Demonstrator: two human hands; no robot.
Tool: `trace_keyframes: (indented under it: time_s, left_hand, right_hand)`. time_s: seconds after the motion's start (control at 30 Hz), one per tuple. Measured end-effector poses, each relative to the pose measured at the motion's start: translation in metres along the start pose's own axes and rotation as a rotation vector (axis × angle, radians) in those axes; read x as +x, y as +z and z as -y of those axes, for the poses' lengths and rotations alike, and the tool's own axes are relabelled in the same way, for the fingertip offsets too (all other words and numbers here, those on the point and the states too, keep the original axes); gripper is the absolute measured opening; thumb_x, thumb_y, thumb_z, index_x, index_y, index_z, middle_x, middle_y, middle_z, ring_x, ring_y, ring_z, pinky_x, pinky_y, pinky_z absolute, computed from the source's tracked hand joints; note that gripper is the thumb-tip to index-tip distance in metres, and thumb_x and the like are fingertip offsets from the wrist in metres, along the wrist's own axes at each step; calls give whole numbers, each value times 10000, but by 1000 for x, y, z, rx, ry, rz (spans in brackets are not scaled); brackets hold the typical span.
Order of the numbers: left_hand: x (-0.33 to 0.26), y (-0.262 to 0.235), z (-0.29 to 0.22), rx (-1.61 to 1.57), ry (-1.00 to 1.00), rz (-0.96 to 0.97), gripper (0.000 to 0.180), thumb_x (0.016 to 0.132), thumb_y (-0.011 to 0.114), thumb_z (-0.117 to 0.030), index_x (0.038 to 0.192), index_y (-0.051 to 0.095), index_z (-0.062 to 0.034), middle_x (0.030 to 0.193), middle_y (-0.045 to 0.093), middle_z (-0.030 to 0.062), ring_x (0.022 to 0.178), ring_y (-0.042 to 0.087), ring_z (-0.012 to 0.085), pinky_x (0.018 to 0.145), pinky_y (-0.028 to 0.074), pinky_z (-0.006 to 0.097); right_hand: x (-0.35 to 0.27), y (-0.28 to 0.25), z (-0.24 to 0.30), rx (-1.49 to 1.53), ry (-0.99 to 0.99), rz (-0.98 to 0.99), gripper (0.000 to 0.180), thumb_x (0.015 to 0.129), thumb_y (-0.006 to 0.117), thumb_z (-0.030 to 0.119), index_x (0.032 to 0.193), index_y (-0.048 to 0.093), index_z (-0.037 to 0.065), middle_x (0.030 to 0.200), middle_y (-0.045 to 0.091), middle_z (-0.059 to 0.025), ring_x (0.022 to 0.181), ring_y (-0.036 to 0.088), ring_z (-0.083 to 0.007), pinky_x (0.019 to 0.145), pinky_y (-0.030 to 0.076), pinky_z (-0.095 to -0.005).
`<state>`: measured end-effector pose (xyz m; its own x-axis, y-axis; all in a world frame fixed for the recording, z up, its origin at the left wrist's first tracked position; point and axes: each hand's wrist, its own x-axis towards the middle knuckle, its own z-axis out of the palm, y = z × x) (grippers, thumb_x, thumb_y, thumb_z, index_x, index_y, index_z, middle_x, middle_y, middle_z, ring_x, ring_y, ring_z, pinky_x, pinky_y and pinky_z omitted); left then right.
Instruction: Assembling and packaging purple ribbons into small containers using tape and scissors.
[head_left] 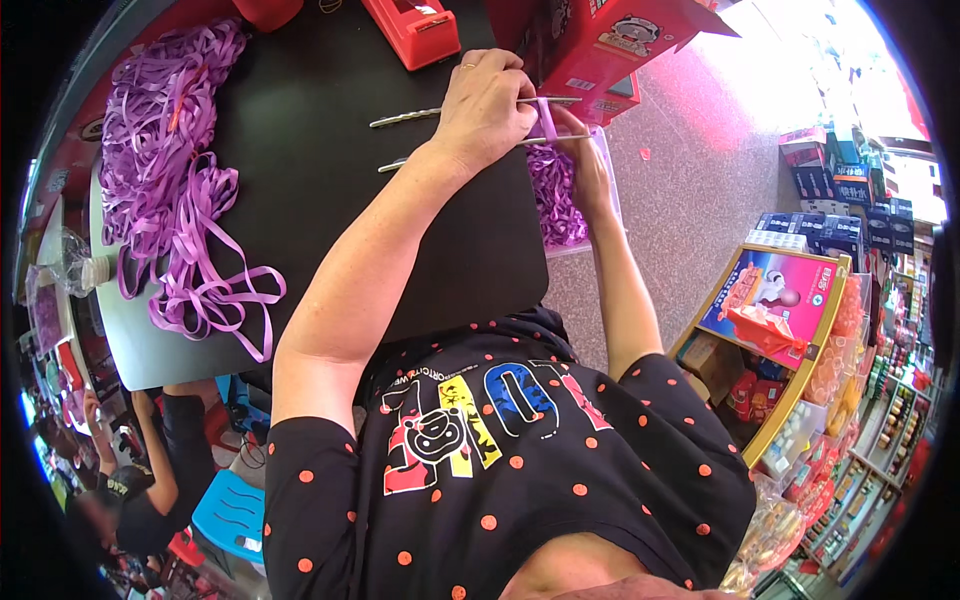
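Observation:
My left hand (488, 105) is closed around two thin metal sticks (405, 117), which lie roughly side by side above the black table top. A purple ribbon (546, 118) is looped across both sticks just right of that hand. My right hand (588, 170) has its fingers closed at the ribbon by the sticks' right ends; its fingertips are partly hidden. Below the right hand, beyond the table's right edge, a clear plastic box (612, 185) holds many purple ribbon pieces (556, 195). A large heap of long purple ribbon (160, 140) lies on the table's left side.
A red tape dispenser (418, 35) stands at the table's far side, beside red cartons (600, 45). On the right are a display stand (770, 300) and stocked shelves. A blue stool (228, 515) and another person (150, 480) are at the lower left.

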<state>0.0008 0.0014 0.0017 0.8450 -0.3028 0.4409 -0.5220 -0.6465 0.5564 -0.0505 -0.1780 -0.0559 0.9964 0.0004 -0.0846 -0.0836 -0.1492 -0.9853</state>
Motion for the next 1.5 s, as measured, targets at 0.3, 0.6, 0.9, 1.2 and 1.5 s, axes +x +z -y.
trace_keyframes:
  time_s: [0.3, 0.6, 0.9, 1.2, 1.5]
  left_hand:
    - [8, -21, -20, -570, -220, -158, 277, 778, 547, -31, 1042, 632, -31, 1013, 608, 56, 983, 564, 159, 866, 442, 253]
    - [-54, -32, -81, -1586, -1067, 362, 218, 891, 514, -141, 1032, 555, 21, 897, 623, 139, 813, 621, 243, 801, 526, 383]
    - [-49, 21, -107, -1940, -1063, 13, 373, 969, 356, -464, 1144, 453, -149, 1070, 491, 66, 1005, 465, 200, 927, 368, 391]
    - [-56, 29, -90, -2214, -850, -66, 465, 973, 299, -456, 1205, 460, -87, 1195, 488, 59, 1188, 390, 210, 1018, 291, 430]
    - [-61, 22, -97, -2101, -860, -48, 732, 941, 322, -524, 1464, 20, -110, 1518, 66, 83, 1405, 49, 251, 1111, 102, 452]
  right_hand:
    - [-58, 16, 44, 140, -242, -133, 258, 975, 420, 172, 1065, 568, -20, 986, 646, -97, 969, 582, -148, 900, 422, -281]
    - [-51, 5, 68, 24, -119, -107, 283, 966, 445, 237, 1072, 569, 5, 901, 660, -100, 874, 612, -150, 812, 453, -284]
    - [-40, 0, 74, 37, -12, -77, 355, 962, 458, 336, 1098, 559, 24, 863, 655, -101, 799, 599, -144, 742, 453, -278]
    - [-32, 1, 76, 38, -78, -108, 273, 942, 518, 253, 1066, 591, 20, 879, 661, -97, 847, 620, -150, 739, 463, -270]
    - [57, 53, 156, -342, -493, 1, 248, 883, 589, 181, 1038, 667, 3, 924, 696, -72, 874, 621, -126, 832, 457, -222]
